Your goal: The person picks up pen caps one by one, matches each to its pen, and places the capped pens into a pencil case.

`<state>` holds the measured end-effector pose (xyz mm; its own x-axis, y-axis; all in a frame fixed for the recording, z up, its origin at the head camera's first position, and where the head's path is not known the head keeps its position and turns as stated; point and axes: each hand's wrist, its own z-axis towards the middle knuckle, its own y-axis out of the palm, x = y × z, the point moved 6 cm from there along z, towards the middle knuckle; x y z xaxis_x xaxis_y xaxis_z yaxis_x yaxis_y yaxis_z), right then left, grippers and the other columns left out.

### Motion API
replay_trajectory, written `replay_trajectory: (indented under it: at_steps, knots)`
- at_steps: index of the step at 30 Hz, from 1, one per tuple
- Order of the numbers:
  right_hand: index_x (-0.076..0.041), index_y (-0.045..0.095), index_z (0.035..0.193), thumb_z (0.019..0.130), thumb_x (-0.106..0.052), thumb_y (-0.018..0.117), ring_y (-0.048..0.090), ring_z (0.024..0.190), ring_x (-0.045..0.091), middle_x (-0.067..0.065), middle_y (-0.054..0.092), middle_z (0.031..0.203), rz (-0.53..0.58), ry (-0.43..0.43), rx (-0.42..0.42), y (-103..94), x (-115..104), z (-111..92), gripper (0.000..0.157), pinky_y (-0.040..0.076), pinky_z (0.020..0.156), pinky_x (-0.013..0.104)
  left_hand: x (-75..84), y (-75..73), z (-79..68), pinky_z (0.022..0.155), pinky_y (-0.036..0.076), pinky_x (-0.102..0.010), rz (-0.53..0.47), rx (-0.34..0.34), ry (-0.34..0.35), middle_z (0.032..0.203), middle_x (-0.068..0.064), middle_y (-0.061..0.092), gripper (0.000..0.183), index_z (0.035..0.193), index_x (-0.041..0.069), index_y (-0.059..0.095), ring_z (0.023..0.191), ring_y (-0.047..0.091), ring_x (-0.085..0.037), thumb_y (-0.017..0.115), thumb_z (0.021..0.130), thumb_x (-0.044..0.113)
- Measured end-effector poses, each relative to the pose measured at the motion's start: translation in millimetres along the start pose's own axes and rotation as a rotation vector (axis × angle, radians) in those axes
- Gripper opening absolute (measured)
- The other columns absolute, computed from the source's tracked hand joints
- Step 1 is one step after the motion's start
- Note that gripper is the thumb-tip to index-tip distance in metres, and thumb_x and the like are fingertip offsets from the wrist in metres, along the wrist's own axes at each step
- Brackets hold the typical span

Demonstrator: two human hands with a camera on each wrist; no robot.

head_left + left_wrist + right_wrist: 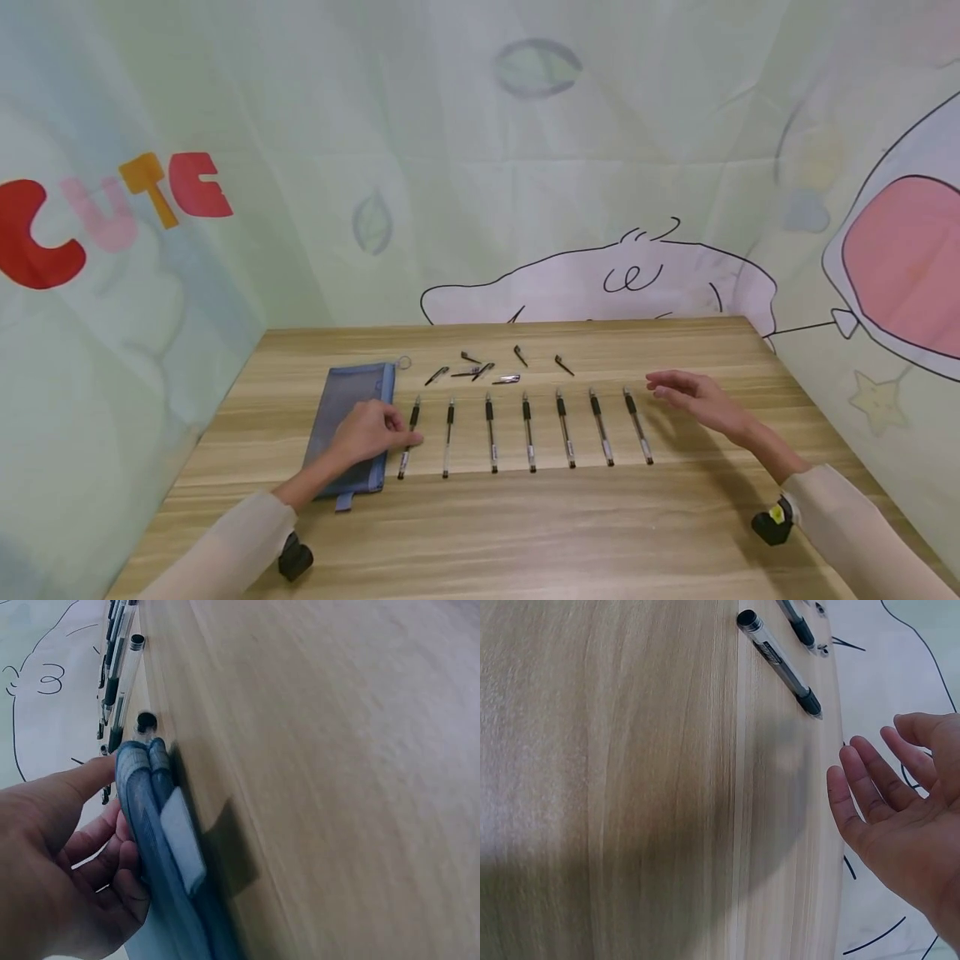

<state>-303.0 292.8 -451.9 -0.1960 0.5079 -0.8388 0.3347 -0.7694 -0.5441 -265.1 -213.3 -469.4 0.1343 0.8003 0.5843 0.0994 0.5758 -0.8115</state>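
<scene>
In the head view, my left hand (pixel 375 429) pinches the leftmost gel pen (pixel 406 462), thumb across its barrel and fingers curled beside it. The left wrist view shows this pen's black end (pixel 146 720) just past the pouch, while the pouch hides the fingertips. Under the left wrist lies a blue-grey zippered mesh pouch (pixel 322 433). Several uncapped gel pens with black grips stand in a row, tips pointing away. To the right of the rightmost pen (pixel 638 427), my right hand (pixel 701 402) hovers empty, fingers loosely bent and spread.
Several loose black pen caps (pixel 506 379) are scattered behind the pen row, nearer the far edge of the wooden table (pixel 510 533). A printed cloth backdrop (pixel 450 167) rises right behind the table and along both sides.
</scene>
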Motion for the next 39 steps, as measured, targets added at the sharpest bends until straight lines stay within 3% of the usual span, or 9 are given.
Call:
replay_trajectory:
  at_steps: [5, 14, 26, 39]
  knots:
    - [0.007, 0.054, 0.141, 0.107, -0.022, 0.055, 0.059, 0.108, -0.011, 0.030, 0.060, 0.137, 0.003, 0.001, 0.001, 0.2, 1.4, -0.7, 0.044, 0.051, 0.091, 0.011, -0.5, 1.1, 2.0, 0.047, 0.037, -0.023, 0.039, 0.009, -0.020, 0.059, 0.008, 0.064, 0.029, 0.069, 0.016, 0.072, 0.053, 0.049, -0.007, 0.087, 0.079, 0.039]
    - [0.008, 0.053, 0.140, 0.107, -0.021, 0.055, 0.059, 0.109, -0.010, 0.031, 0.059, 0.138, 0.005, 0.013, 0.006, -1.0, 4.1, -3.5, 0.044, 0.052, 0.090, 0.011, 0.4, 1.0, 2.9, 0.046, 0.038, -0.022, -0.002, 0.002, -0.050, 0.063, 0.007, 0.070, 0.021, 0.075, 0.014, 0.078, 0.052, 0.053, -0.006, 0.084, 0.082, 0.033]
    - [0.008, 0.047, 0.145, 0.107, -0.021, 0.054, 0.065, 0.112, 0.004, 0.033, 0.056, 0.140, 0.023, 0.008, 0.013, -2.6, 2.2, -5.3, 0.048, 0.058, 0.091, 0.023, 2.9, -1.5, -5.4, 0.052, 0.056, -0.024, -0.343, -0.071, -0.102, 0.069, -0.007, 0.074, 0.020, 0.094, -0.003, 0.077, 0.054, 0.066, -0.011, 0.076, 0.092, 0.017]
    - [0.006, 0.048, 0.146, 0.107, -0.027, 0.055, 0.068, 0.117, 0.016, 0.030, 0.056, 0.143, 0.085, 0.050, 0.007, 4.3, -3.6, 2.1, 0.052, 0.059, 0.096, 0.031, 11.6, -6.3, -14.6, 0.064, 0.063, -0.032, -0.480, -0.090, -0.158, 0.083, -0.010, 0.078, 0.027, 0.107, -0.005, 0.073, 0.068, 0.073, -0.015, 0.075, 0.093, 0.019]
